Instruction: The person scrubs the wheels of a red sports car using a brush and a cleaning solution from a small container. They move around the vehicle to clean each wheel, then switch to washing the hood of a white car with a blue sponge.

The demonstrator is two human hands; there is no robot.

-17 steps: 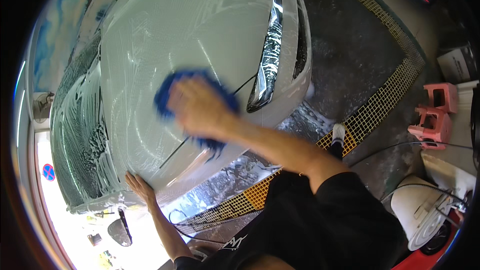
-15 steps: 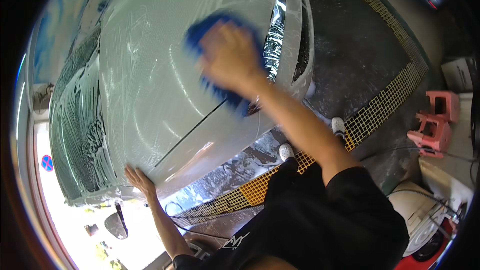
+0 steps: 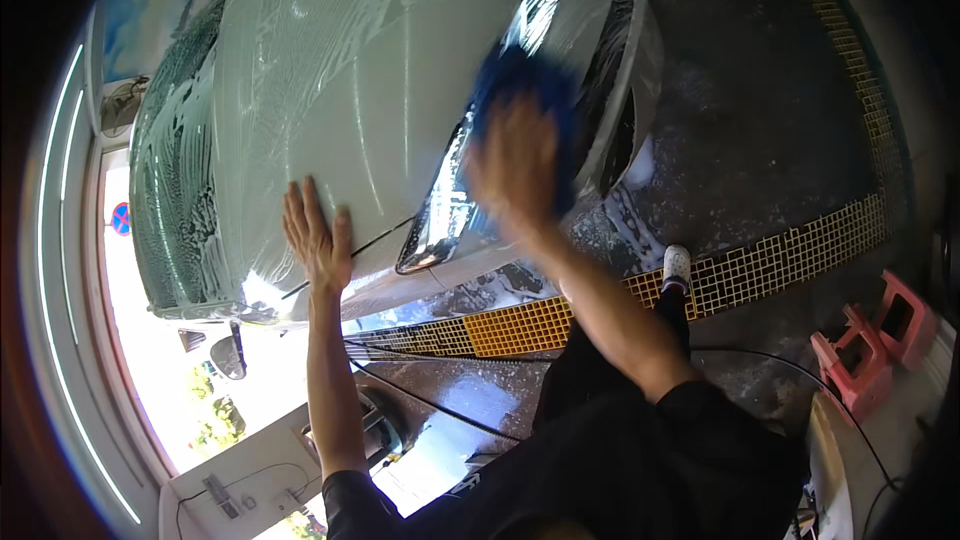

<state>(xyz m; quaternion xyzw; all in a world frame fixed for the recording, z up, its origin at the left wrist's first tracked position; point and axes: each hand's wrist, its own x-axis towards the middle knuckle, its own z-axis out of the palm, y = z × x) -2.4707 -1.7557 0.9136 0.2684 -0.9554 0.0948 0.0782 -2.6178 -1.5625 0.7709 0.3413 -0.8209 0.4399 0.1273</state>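
A pale car hood, streaked with soap suds, fills the upper middle of the view. My left hand lies on it near the panel seam, fingers stretched out and holding nothing. With my right hand I hold a blue shaggy wash sponge against the car's front corner. Sponge and hand are blurred by motion and cover part of the headlight. The sponge's underside is hidden.
Yellow floor grating runs beside the car, and a dark hose crosses the wet floor. Reddish plastic stools stand at the right. The car's side mirror sticks out at the lower left.
My right hand has moved the sponge right, from the hood to the headlight area. My left hand has shifted forward along the hood. The view has shifted too.
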